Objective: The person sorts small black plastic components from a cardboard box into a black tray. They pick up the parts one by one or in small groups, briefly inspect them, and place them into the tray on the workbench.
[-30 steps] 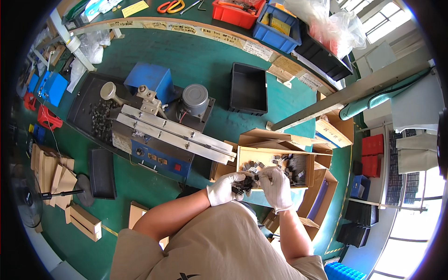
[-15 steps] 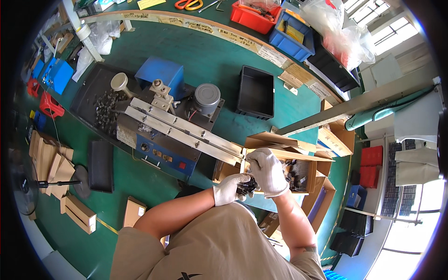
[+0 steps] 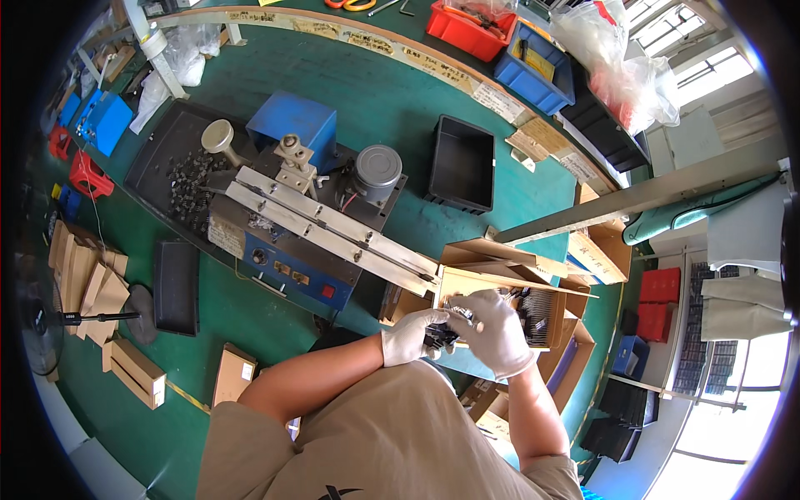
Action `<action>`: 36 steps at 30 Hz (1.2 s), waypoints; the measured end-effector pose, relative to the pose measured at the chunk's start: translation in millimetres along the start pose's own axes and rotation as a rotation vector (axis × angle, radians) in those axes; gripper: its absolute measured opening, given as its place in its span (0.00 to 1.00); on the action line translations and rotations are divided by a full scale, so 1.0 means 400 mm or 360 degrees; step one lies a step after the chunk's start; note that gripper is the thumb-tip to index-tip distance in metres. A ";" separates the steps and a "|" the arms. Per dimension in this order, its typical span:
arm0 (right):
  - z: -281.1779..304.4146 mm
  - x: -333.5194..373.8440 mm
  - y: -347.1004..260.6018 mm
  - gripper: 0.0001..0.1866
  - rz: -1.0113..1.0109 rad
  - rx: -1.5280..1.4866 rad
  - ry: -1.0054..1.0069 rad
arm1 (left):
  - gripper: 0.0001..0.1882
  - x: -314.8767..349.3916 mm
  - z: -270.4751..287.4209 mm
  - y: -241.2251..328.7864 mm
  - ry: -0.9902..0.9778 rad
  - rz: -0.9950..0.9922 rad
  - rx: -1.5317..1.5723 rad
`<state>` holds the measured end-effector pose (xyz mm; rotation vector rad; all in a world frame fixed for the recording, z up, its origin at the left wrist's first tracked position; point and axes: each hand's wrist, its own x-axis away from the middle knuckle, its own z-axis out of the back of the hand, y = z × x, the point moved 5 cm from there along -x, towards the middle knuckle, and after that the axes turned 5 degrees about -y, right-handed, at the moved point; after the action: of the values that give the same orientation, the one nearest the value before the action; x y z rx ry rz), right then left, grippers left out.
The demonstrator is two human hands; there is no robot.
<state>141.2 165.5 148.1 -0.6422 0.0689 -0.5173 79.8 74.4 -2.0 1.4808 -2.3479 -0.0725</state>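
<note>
My left hand (image 3: pixel 408 337), in a white glove, is closed round a clump of small dark parts (image 3: pixel 440 335), held in front of my body. Their exact kind is too small to tell. Close beside it, my gloved right hand (image 3: pixel 498 335) bends its thumb and fingers together at the clump; what lies between them is mostly hidden. Just beyond the hands stands an open cardboard box (image 3: pixel 447 282) with rows of small dark and silvery parts (image 3: pixel 537 312) inside. The lower end of a sloping metal rail (image 3: pixel 400 265) meets the box's left edge.
The rail runs from a bench machine with a blue control panel (image 3: pixel 293 273) and a round grey motor (image 3: pixel 378 171). Loose black parts (image 3: pixel 192 187) lie in a dark tray at left. A black bin (image 3: pixel 461 162) stands behind; a slanted metal post (image 3: pixel 633 204) crosses at right.
My right hand has come down from the box's near-left corner and turned, its fingers now toward the left hand. The left hand stays in place round the parts. The view has shifted slightly.
</note>
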 end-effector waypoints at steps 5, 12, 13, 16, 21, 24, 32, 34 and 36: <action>-0.042 0.034 0.033 0.16 0.0029 0.0138 -0.0103 | 0.19 -0.009 0.002 -0.005 0.0028 -0.0027 -0.0045; -0.016 0.061 0.059 0.12 -0.0090 -0.0232 0.0161 | 0.22 -0.017 0.003 -0.002 0.0006 0.0040 0.0078; -0.013 0.061 0.070 0.12 -0.0114 -0.0282 0.0176 | 0.22 -0.019 0.006 -0.004 0.0007 0.0035 0.0089; 0.003 0.030 0.042 0.12 -0.0028 -0.0205 0.0309 | 0.23 -0.024 0.014 -0.008 0.0017 0.0032 0.0112; -0.012 -0.047 -0.003 0.13 0.0258 0.0065 0.0359 | 0.23 -0.010 0.013 -0.004 0.0048 0.0031 0.0103; -0.030 -0.072 -0.006 0.13 0.0283 0.0125 0.0342 | 0.24 -0.010 0.021 -0.010 0.0033 0.0027 0.0076; -0.030 -0.082 -0.008 0.13 0.0304 0.0223 0.0302 | 0.25 -0.006 0.023 -0.005 0.0036 0.0008 -0.0009; -0.036 -0.086 -0.009 0.13 0.0268 0.0221 0.0244 | 0.24 -0.001 0.022 -0.003 0.0037 0.0010 -0.0032; -0.048 -0.092 -0.010 0.14 0.0222 0.0225 0.0144 | 0.24 0.006 0.012 0.006 0.0045 0.0015 -0.0061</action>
<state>103.3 169.6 131.5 -0.4716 0.1601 -0.4124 75.3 72.4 -5.2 1.4437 -2.3179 -0.0928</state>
